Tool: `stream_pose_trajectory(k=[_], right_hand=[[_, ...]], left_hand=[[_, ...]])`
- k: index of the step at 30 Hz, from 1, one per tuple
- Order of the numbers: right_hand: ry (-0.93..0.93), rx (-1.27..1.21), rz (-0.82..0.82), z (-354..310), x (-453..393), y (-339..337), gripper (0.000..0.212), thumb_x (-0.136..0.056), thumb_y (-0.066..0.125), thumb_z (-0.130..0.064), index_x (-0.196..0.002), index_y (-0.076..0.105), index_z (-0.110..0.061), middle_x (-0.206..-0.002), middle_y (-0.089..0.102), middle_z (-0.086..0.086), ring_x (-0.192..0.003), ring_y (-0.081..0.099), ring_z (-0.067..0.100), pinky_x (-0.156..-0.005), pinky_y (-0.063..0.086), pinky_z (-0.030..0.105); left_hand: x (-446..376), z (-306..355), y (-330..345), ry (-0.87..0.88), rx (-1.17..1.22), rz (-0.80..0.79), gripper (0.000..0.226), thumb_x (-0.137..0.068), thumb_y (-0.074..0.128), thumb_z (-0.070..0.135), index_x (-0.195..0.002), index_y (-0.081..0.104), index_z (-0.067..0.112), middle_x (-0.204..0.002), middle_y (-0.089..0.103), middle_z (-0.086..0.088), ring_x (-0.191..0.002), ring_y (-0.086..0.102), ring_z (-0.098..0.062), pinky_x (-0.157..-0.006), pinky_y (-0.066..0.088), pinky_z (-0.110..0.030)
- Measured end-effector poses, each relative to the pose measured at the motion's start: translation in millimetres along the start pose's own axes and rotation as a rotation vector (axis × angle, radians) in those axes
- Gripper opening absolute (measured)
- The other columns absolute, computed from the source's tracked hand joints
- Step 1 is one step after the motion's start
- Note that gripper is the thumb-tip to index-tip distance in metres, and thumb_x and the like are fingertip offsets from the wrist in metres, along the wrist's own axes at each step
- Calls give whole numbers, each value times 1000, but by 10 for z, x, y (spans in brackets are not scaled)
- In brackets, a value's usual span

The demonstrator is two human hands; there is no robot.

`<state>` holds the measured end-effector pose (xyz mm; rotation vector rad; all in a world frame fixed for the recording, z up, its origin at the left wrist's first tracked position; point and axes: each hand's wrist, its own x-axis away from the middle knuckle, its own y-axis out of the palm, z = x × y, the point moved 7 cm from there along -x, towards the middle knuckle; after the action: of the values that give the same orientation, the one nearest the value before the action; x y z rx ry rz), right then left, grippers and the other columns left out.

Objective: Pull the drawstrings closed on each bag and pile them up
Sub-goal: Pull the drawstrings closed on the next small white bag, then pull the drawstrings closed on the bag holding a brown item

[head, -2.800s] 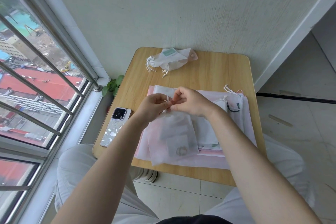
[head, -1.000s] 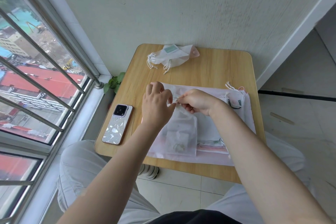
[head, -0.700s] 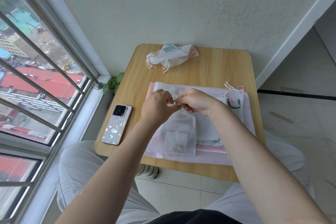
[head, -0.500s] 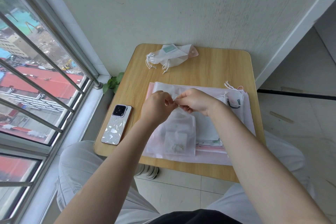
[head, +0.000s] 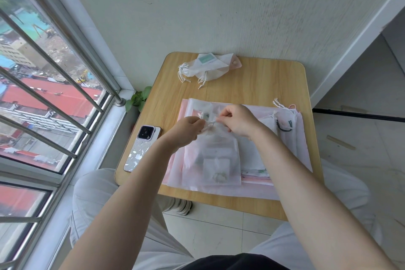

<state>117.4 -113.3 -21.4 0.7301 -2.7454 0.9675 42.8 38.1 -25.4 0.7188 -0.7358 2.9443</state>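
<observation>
Fingers of our left hand (head: 188,130) and right hand (head: 238,123) pinch the drawstrings (head: 208,121) at the mouth of a sheer bag (head: 213,160) lying on flat bags (head: 289,160) on the desk (head: 263,85), closed bags (head: 208,68) piled beyond.

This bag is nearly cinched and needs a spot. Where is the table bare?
Bare wood lies right of the closed bags, along the far edge of the table. The near half is crowded with flat bags; the phone fills the left edge.

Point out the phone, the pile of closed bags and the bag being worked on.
phone (head: 142,148), head view, patterned back.
pile of closed bags (head: 208,67), head view, white fabric.
bag being worked on (head: 213,155), head view, translucent front.
</observation>
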Motion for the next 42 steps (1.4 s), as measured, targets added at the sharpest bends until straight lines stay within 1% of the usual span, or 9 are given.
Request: stream_pose_trajectory(k=[6,12,19,22,26,30,34,37,42], right_hand=[[-45,91,133,22,-35,-75,18,-91,66,-20,-83,60,-5,-75,56,-2,-68,48,13,-61,38,26],[-109,-44,25,-140,-82,-94,11,-86,73,-22,-84,71,-12,-66,55,-9,-62,50,5,-67,43,25],[23,92,-156,-110,-196,-220,49,-77,77,-50,-113,64,-19,-97,57,-8,-92,58,13,-82,47,28],[130,305,-306,38,-335,-311,19,-82,75,-31,-90,63,-19,-81,56,3,-63,51,18,-57,41,26],[151,272,-87,-131,-818,-604,12,-89,52,-9,-90,62,-3,-67,62,9,-43,52,22,-46,43,25],[-54,320,266,-649,-1254,-954,25,-97,41,-16,-118,52,-8,-109,63,11,-80,63,28,-72,54,37],[-275,206,273,-939,-1378,-893,50,-96,49,-15,-144,34,-21,-136,54,7,-115,55,24,-91,46,35],[-219,275,218,-705,-1432,-735,30,-94,49,-19,-123,58,-17,-123,61,3,-114,56,22,-101,43,41],[-49,261,14,-282,-1165,-490,19,-91,50,-20,-92,66,-10,-89,68,7,-84,65,28,-72,52,35]], left_hand=[[-59,-92,-193,80,-302,143,36,-98,51,29,-68,49,9,-63,44,1,-58,38,-16,-56,31,-28],[-87,171,-142,235,-361,115,48,-75,77,51,-117,63,31,-100,54,5,-82,51,-3,-66,39,-20],[-353,358,-207,155,-349,221,25,-87,69,29,-102,69,10,-95,70,-5,-81,60,-17,-63,45,-24],[-523,407,-490,107,-237,376,20,-89,65,30,-95,67,11,-84,66,-3,-74,58,-19,-60,44,-27],[-832,442,-698,35,8,451,22,-89,65,31,-95,63,10,-75,59,-3,-66,54,-21,-62,45,-32],[-1204,547,-903,-2,325,527,15,-91,64,25,-89,59,11,-75,63,-9,-56,56,-18,-50,47,-27],[-1505,455,-818,-139,499,398,21,-94,63,25,-91,59,4,-80,66,-13,-58,66,-21,-48,55,-26],[-1485,267,-643,-271,303,267,23,-93,63,28,-92,59,6,-74,66,-8,-44,62,-14,-42,50,-21],[-1243,298,-473,-63,-113,332,12,-85,65,27,-81,65,15,-72,64,0,-61,59,-17,-57,43,-25]])
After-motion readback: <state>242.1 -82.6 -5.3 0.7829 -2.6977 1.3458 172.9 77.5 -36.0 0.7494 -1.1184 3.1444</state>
